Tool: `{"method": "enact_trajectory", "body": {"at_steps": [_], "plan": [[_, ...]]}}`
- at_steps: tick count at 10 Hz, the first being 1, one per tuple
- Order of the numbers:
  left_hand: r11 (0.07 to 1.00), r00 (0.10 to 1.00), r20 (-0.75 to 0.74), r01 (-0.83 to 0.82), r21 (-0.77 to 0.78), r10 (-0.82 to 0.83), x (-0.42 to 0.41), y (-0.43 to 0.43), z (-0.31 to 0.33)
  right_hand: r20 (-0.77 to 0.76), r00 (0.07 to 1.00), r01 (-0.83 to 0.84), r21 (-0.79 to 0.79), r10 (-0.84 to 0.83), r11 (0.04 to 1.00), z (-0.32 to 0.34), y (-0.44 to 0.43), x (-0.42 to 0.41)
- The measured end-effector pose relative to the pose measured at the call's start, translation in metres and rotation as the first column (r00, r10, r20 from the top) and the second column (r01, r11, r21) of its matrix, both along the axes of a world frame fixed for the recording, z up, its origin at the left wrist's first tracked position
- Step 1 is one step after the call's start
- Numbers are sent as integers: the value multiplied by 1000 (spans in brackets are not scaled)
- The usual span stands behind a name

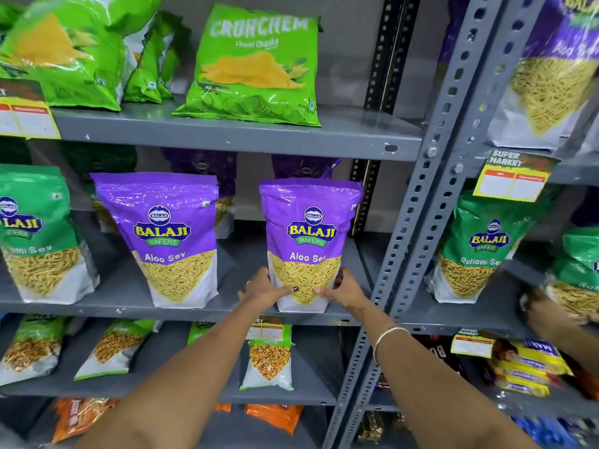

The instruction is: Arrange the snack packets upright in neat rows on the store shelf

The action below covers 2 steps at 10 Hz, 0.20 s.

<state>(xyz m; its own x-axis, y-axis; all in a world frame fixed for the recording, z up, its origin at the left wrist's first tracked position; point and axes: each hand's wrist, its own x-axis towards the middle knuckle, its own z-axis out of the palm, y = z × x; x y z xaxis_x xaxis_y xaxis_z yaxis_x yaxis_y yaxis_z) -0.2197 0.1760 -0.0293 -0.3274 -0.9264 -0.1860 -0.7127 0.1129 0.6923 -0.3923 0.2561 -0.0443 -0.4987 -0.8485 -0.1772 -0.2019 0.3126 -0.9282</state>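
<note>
Purple Aloo Sev packet [309, 244], full of yellow sev, stands upright, both hands [304, 291] clasping its base.

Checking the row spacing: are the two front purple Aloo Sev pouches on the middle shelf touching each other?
Apart. The head view shows bare grey shelf between the left purple pouch and the right purple pouch.

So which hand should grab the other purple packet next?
Probably the left hand. Both hands grip the right Aloo Sev packet, but the other purple packet stands to its left, on the left hand's side. The right hand would have to cross over.
</note>
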Motion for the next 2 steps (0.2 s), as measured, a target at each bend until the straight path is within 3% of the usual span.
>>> {"method": "enact_trajectory", "body": {"at_steps": [1, 2], "plan": [[976, 999, 13, -45, -215, 49, 6, 5, 10, -223, 975, -21, -7, 19, 1000, 22, 6, 12], [600, 994, -37, -92, -795, 104, 20, 4, 28, -757, 620, 4, -264, -209, 965, 52, 14, 28]]}}
